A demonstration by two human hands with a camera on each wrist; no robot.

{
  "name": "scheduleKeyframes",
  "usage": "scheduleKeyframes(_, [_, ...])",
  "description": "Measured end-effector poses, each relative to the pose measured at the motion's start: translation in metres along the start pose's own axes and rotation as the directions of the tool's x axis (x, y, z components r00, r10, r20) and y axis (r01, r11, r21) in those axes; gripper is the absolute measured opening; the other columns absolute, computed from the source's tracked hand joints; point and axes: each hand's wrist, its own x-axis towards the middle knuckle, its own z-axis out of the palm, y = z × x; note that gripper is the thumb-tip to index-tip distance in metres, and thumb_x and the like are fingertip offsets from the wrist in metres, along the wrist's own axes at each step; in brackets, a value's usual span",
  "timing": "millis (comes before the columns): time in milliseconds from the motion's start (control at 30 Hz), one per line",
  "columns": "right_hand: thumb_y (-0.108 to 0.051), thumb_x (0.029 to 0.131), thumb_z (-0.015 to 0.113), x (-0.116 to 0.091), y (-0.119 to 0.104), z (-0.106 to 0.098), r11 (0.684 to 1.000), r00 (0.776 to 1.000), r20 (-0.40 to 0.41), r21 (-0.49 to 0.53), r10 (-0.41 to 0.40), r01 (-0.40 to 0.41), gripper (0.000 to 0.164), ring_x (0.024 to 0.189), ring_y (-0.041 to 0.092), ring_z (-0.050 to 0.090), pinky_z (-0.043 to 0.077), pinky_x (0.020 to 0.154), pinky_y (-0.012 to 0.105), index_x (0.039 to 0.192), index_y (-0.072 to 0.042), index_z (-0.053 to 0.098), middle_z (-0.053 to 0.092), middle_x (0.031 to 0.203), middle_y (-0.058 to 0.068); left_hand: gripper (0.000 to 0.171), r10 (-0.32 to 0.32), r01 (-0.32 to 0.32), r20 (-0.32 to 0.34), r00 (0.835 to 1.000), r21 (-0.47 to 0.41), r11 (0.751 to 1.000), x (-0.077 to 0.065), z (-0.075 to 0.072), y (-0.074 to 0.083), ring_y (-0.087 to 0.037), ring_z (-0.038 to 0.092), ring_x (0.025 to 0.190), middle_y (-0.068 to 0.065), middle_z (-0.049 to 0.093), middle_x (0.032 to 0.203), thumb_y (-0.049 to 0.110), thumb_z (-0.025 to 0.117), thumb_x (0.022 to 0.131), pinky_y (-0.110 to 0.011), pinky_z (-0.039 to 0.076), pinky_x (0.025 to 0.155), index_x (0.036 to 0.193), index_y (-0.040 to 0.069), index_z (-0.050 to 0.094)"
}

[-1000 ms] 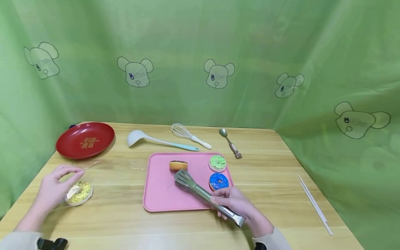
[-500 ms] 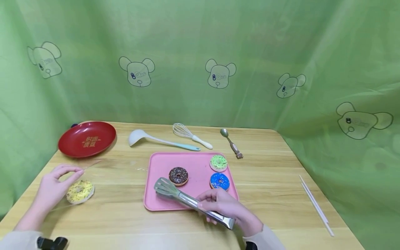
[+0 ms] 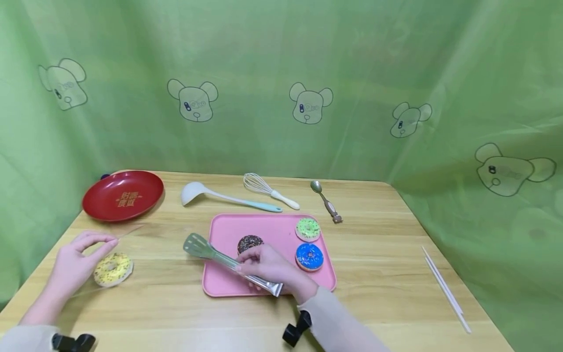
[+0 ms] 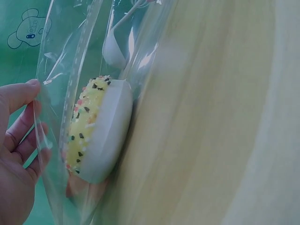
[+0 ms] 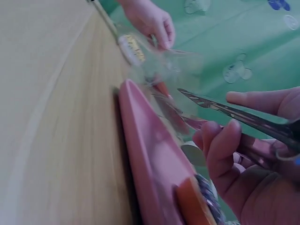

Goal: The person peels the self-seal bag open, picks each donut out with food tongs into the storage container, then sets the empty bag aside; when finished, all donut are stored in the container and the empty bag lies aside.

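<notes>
My left hand [image 3: 79, 259] pinches the edge of a clear plastic bag [image 4: 70, 47], holding it up off the table. Inside the bag lies a yellow doughnut [image 3: 113, 270] with sprinkles and a white base. My right hand [image 3: 274, 269] grips metal tongs [image 3: 226, 260] over the pink tray [image 3: 272, 225]. The heads of the tongs point left, past the tray's left edge; in the right wrist view their two arms stand apart with nothing between them. A chocolate doughnut [image 3: 249, 241] on the tray is partly hidden by my right hand.
On the tray's right side lie a green doughnut [image 3: 308, 230] and a blue doughnut [image 3: 310, 256]. Farther back are a red plate [image 3: 123, 195], a ladle [image 3: 220, 197], a whisk [image 3: 270, 191] and a spoon [image 3: 326, 201]. White chopsticks [image 3: 445, 288] lie far right.
My right hand has carried the tongs left from the chocolate doughnut toward the bag. That doughnut, on its side earlier, now lies flat, icing up. My left hand has stayed in place.
</notes>
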Motion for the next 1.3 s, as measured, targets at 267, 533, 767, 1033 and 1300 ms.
scheduleKeyframes(267, [-0.019, 0.082, 0.07, 0.035, -0.009, 0.03, 0.999, 0.997, 0.07, -0.039, -0.015, 0.018, 0.022, 0.044, 0.02, 0.056, 0.051, 0.042, 0.035, 0.099, -0.004, 0.067, 0.063, 0.066, 0.018, 0.031, 0.003, -0.003, 0.01, 1.0, 0.001, 1.0, 0.002, 0.001, -0.002, 0.012, 0.043, 0.096, 0.014, 0.058, 0.098, 0.029, 0.064, 0.089, -0.022, 0.032, 0.094, 0.106, 0.004, 0.065])
scheduleKeyframes(533, [-0.017, 0.082, 0.07, 0.061, -0.021, 0.056, 0.998, 0.991, 0.137, -0.058, 0.009, -0.001, 0.025, 0.045, 0.016, 0.056, 0.05, 0.042, 0.029, 0.1, 0.001, 0.066, 0.063, 0.067, 0.011, 0.024, 0.043, -0.043, -0.015, 0.999, 0.001, 0.999, 0.003, 0.002, -0.001, 0.01, 0.046, 0.094, 0.014, 0.059, 0.097, 0.024, 0.066, 0.088, -0.007, 0.03, 0.079, 0.101, 0.004, 0.067])
scheduleKeyframes(767, [-0.017, 0.081, 0.071, 0.081, -0.022, 0.069, 0.999, 0.985, 0.169, 0.024, 0.041, -0.046, 0.024, 0.044, 0.017, 0.055, 0.048, 0.039, 0.025, 0.099, -0.002, 0.066, 0.064, 0.071, 0.018, 0.022, 0.049, -0.049, -0.012, 0.999, 0.005, 0.999, 0.003, 0.003, -0.002, 0.012, 0.044, 0.095, 0.013, 0.059, 0.097, 0.023, 0.066, 0.088, -0.021, 0.036, 0.09, 0.101, 0.005, 0.067])
scheduleKeyframes(1033, [-0.018, 0.084, 0.068, 0.093, -0.026, 0.078, 0.998, 0.974, 0.221, 0.003, 0.058, -0.06, 0.024, 0.046, 0.017, 0.056, 0.047, 0.04, 0.024, 0.102, -0.002, 0.066, 0.064, 0.068, 0.014, 0.02, 0.064, -0.063, -0.012, 0.998, 0.037, 0.997, 0.006, 0.002, 0.002, 0.011, 0.044, 0.093, 0.013, 0.059, 0.095, 0.024, 0.066, 0.088, -0.016, 0.034, 0.083, 0.099, 0.007, 0.068])
scheduleKeyframes(1300, [-0.016, 0.084, 0.068, 0.094, -0.022, 0.084, 0.997, 0.975, 0.214, 0.029, 0.067, -0.075, 0.024, 0.047, 0.018, 0.056, 0.048, 0.04, 0.025, 0.102, -0.001, 0.065, 0.064, 0.069, 0.015, 0.021, 0.055, -0.054, -0.007, 0.998, 0.051, 0.997, 0.003, -0.001, 0.003, 0.01, 0.045, 0.093, 0.01, 0.059, 0.096, 0.024, 0.066, 0.088, -0.015, 0.034, 0.077, 0.1, 0.007, 0.068])
